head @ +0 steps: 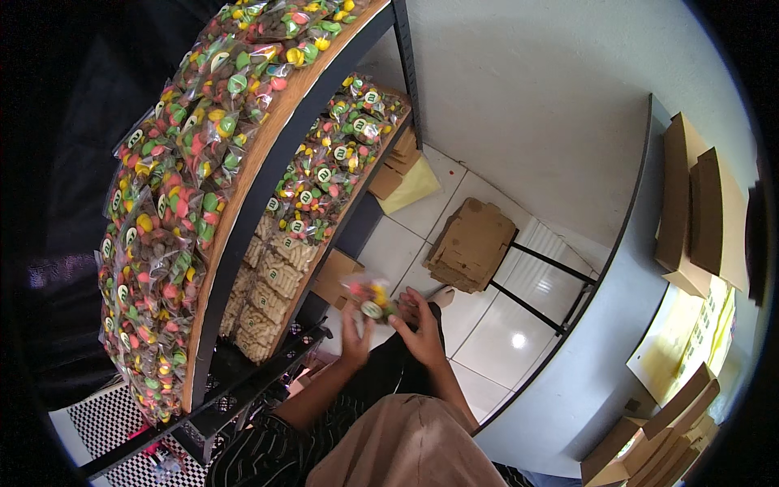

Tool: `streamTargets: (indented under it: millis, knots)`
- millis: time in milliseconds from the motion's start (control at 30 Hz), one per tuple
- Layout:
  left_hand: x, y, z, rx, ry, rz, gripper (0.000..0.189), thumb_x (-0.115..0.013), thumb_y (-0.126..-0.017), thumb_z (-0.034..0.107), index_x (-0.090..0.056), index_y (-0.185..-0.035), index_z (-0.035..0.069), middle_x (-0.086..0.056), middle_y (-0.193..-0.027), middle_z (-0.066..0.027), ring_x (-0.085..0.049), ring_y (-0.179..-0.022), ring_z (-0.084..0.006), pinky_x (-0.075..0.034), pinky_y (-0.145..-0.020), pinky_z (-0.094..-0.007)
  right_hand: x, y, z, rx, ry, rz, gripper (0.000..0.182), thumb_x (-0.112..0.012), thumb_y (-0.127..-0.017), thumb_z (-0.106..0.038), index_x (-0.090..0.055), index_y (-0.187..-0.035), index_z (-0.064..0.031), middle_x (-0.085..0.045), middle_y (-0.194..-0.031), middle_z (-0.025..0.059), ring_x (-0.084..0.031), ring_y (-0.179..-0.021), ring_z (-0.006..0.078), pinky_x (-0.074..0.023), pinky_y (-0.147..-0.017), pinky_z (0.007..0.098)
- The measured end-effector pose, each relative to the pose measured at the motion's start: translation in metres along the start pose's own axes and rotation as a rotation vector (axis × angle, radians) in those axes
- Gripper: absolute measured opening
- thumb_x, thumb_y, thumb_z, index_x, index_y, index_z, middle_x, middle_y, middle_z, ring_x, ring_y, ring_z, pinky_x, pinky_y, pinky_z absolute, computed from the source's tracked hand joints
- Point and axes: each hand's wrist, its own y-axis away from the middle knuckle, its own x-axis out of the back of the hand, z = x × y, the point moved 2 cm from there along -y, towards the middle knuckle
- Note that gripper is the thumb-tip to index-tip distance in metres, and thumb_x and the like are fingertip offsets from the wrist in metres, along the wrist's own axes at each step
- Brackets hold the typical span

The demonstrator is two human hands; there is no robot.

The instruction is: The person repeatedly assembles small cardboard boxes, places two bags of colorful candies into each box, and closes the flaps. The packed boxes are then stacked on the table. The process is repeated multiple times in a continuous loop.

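Observation:
Between my two hands is a clear plastic bag of colourful pieces [370, 298], blurred, with a round label at its lower end. My left hand [356, 338] touches its lower left side with fingers raised. At its right end, the fingers of my right hand [417, 322] are closed on the bag's edge. Similar bags of red, green, yellow and brown pieces [176, 207] are heaped on the upper wooden shelf to the left. More such bags [324, 175] stand in rows on the lower shelf, beside bags of pale stick-shaped pieces [268, 302].
Flattened cardboard [471, 243] lies on a black metal frame above the tiled floor [408, 255]. A grey table [584, 365] curves along the right, bearing open cardboard boxes [675, 207] and yellow printed sheets [675, 341]. Under the lower shelf stands a cardboard box [335, 277]. A pale wall [535, 79] rises ahead.

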Motion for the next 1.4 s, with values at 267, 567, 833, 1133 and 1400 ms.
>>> streamTargets:
  millis: [267,567,833,1133,1400]
  knots:
    - [0.009,-0.080,0.011,-0.332,-0.385,-0.045,0.051,-0.054,-0.082,0.012,-0.032,-0.122,-0.009,-0.041,-0.114,-0.0232,-0.040,-0.108,-0.0318,-0.030,-0.095,-0.0404,0.016,0.002,0.010,-0.118,-0.096,0.155,0.030,-0.062,-0.081,-0.020,-0.054,-0.101,0.0010,-0.062,-0.091,0.0109,-0.059,-0.080,0.0155,-0.0462,-0.071,0.0280]
    - [0.112,-0.274,-0.026,0.501,-0.771,0.551,0.077,-0.043,-0.081,0.061,-0.040,-0.125,-0.002,-0.038,-0.128,-0.0208,-0.037,-0.117,-0.0337,-0.029,-0.096,-0.0450,0.036,0.013,0.035,-0.221,-0.112,0.245,0.024,-0.058,-0.084,-0.013,-0.050,-0.102,0.0007,-0.057,-0.092,0.0047,-0.053,-0.084,0.0103,-0.0418,-0.074,0.0224]
    - [0.128,-0.291,-0.059,0.478,-0.724,0.473,0.074,-0.054,-0.077,0.057,-0.042,-0.120,-0.001,-0.042,-0.123,-0.0189,-0.041,-0.114,-0.0307,-0.036,-0.090,-0.0466,0.039,0.013,0.038,-0.222,-0.142,0.232,0.024,-0.058,-0.084,-0.013,-0.050,-0.102,0.0003,-0.056,-0.093,0.0046,-0.053,-0.083,0.0108,-0.0416,-0.074,0.0233]
    - [0.081,-0.209,-0.027,0.116,0.006,0.857,0.048,-0.054,-0.087,0.026,-0.035,-0.118,-0.006,-0.045,-0.113,-0.0158,-0.046,-0.103,-0.0235,-0.041,-0.084,-0.0328,0.037,0.013,0.052,-0.238,-0.088,0.298,0.025,-0.056,-0.085,-0.013,-0.049,-0.105,0.0004,-0.056,-0.093,0.0064,-0.053,-0.083,0.0128,-0.0418,-0.075,0.0243]
    - [-0.040,-0.015,0.011,0.156,0.263,-0.281,0.039,-0.057,-0.083,0.012,-0.039,-0.115,0.000,-0.045,-0.111,-0.0105,-0.046,-0.100,-0.0188,-0.038,-0.087,-0.0317,0.036,-0.012,0.064,-0.212,-0.428,0.311,0.042,-0.050,-0.088,-0.026,-0.039,-0.119,0.0005,-0.051,-0.107,0.0109,-0.051,-0.096,0.0194,-0.0433,-0.081,0.0306]
